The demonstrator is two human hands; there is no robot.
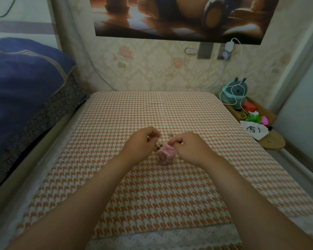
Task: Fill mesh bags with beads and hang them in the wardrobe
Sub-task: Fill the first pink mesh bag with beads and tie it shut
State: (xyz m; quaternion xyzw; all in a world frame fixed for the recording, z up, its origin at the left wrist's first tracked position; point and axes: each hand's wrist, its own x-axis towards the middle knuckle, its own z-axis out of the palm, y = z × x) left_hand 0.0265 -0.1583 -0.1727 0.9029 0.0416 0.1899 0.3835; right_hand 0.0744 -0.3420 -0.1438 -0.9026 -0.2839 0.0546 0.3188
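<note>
Two hands work near the middle of the counter (116, 123), a surface covered in an orange-and-white houndstooth cloth that gives a flat, soft bed so small parts do not roll off. Against the left edge lies a blue quilt (22, 78); beyond the far right corner sits a small shelf (271, 141) with a grey plush toy (236, 92) wrapped in a white cable, all well apart from the work.

Left hand (141, 143): fingers curled, thumb and forefinger pinched together just beside the bag. Whether a drawstring or a bead is between them cannot be told.

Right hand (188, 148): fingertips closed on the gathered pink top of the mesh bag (165, 155), probably to hold the mouth steady or draw it shut.

Mesh bag: rests on the counter between the two hands, slightly nearer the near edge than the far one. It looks bulged, which suggests beads are already inside.

Loose beads (170, 135): a few brownish ones lie on the cloth just beyond the bag, between the hands, within easy reach for loading.

Judgement: filling or closing stage; hanging not yet begun.
</note>
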